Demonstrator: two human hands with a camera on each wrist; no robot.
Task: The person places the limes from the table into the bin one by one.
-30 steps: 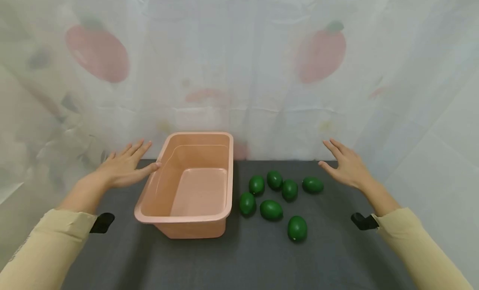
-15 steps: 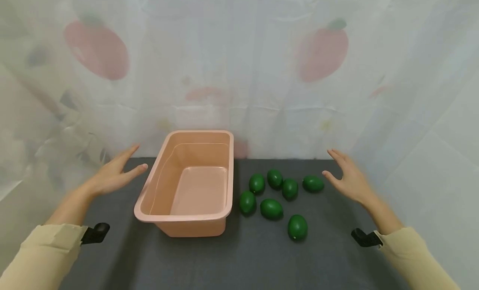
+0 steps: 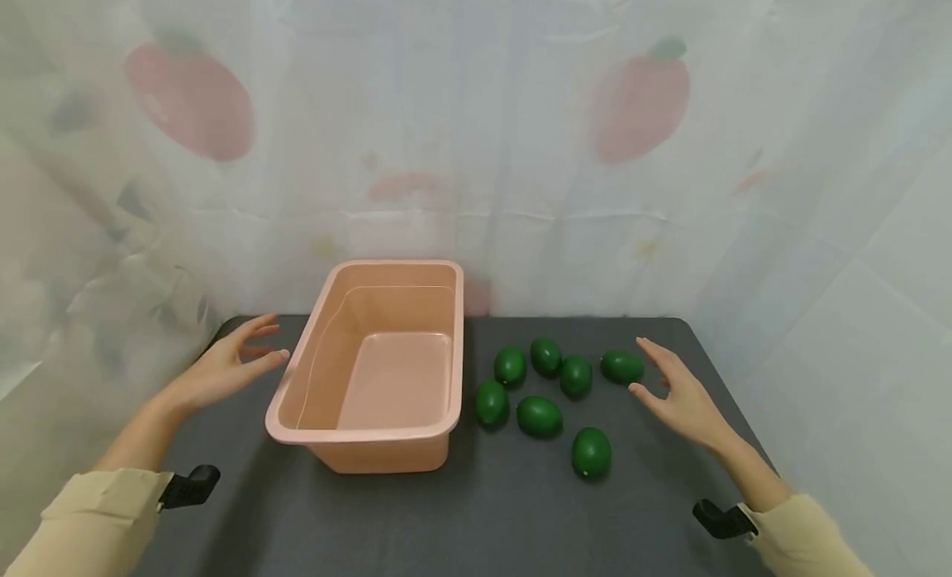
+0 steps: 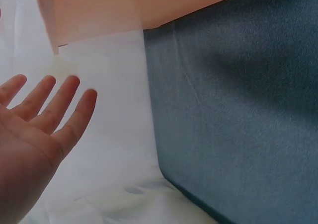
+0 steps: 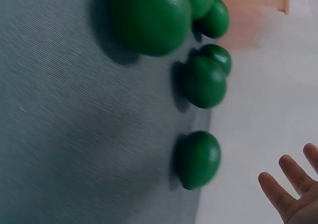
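I'm watching both hands hovering w/ fingers spread, gripping nothing. Left hand (image 3: 223, 366) is floating just beside the empty salmon-pink rectangular plastic tub (image 3: 327, 432), not touching it. Right hand (image 3: 680, 391) is hanging near the rightmost of seven glossy dark-green egg-shaped fruits (image 3: 621, 366), which are lying on the dark grey tabletop (image 3: 506, 511) right of the tub. Risks, imo: these smooth round pieces are sitting close together, so a sloppy reach could nudge neighbours rolling twd the table edge; the front one (image 3: 591, 453) is lying apart and looks most exposed. Tub looks light, so a bump could slide it.
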